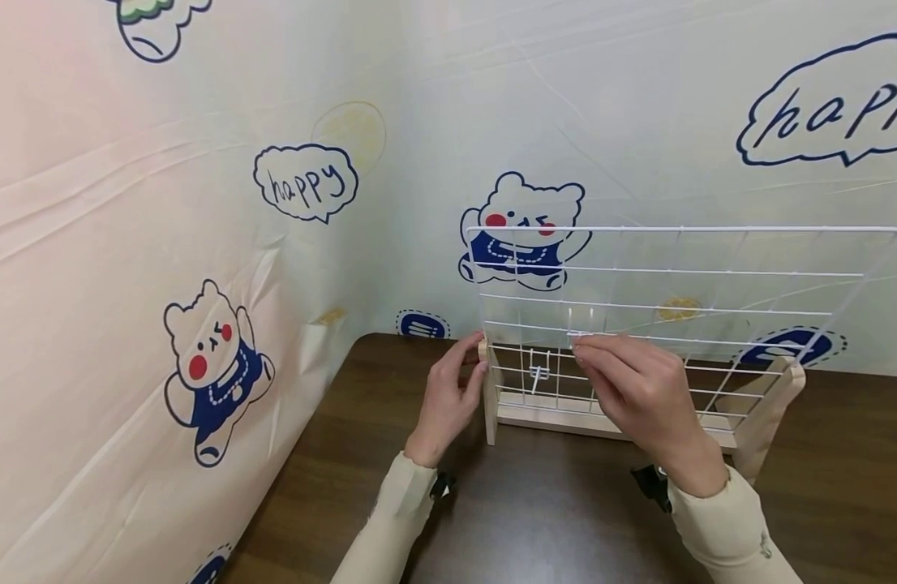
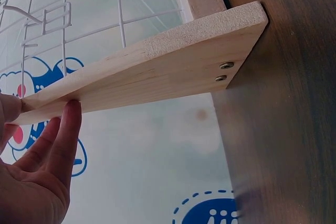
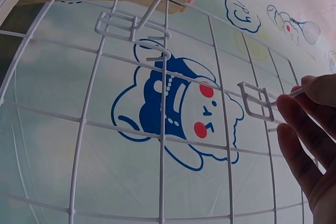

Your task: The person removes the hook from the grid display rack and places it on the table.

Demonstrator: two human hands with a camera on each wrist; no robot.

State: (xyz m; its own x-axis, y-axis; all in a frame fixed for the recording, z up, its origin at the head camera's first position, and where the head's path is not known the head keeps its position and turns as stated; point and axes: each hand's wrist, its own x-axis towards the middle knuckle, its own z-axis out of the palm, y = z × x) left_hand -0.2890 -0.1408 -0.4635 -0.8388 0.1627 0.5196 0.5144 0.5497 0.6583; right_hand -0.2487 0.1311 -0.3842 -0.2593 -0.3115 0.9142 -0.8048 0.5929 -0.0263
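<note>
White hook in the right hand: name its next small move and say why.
Probably press the white hook onto the grid: the right hand pinches it there, though whether it is seated is unclear; another hook is mounted nearby, and the left hand holds the wooden side.

a: the grid (image 1: pixel 682 306)?
b: white wire, open mesh, standing between two pale wooden end panels (image 2: pixel 157 61).
a: first hook (image 3: pixel 149 11)?
b: white wire, rectangular back, hung on the grid near the left panel, prong jutting out.
a: second hook (image 3: pixel 257 99)?
b: similar form, pinched at the grid's face, farther right; seating cannot be told.
</note>
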